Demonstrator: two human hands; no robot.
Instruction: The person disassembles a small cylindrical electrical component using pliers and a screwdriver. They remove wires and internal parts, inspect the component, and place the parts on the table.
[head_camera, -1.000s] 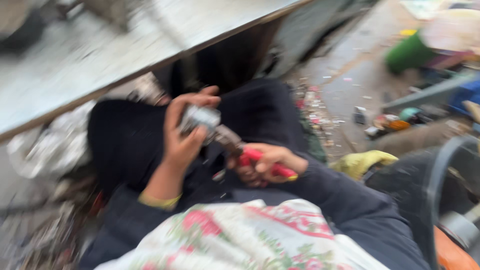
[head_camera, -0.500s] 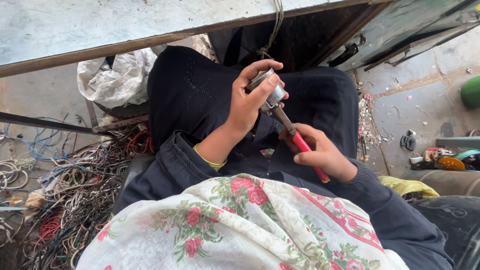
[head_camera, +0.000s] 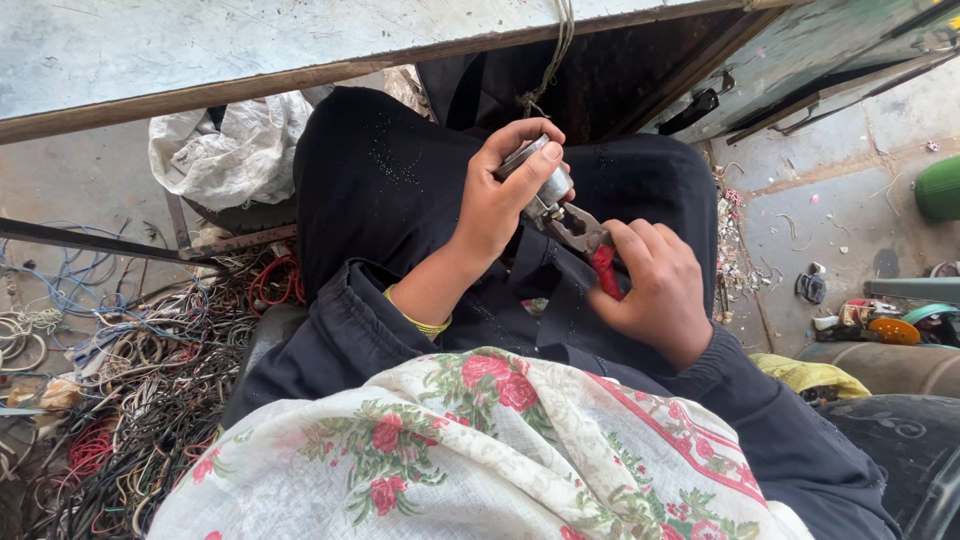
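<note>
Since half a second ago both hands have barely shifted over the lap, and the view has steadied and sharpened. A small grey metal part sits above the black-clad knees, pinched in the left hand, whose thumb and fingers are closed around it. Touching its lower end is the metal nose of a pair of pliers. The red handles of that tool disappear into the right hand, which is clenched tight around them just beside the left. A thin yellow bangle circles the left wrist, and dark sleeves cover both arms. A white scarf printed with red roses lies across the chest at the bottom of the view.

Farther out on the left, a tangle of wires in black, red, blue and white is heaped on the floor, with a crumpled white bag behind it. A grey worktop edged in wood runs across the top, a cord hanging from it. On the right, small scraps litter the concrete floor, and a green tub stands at the edge.
</note>
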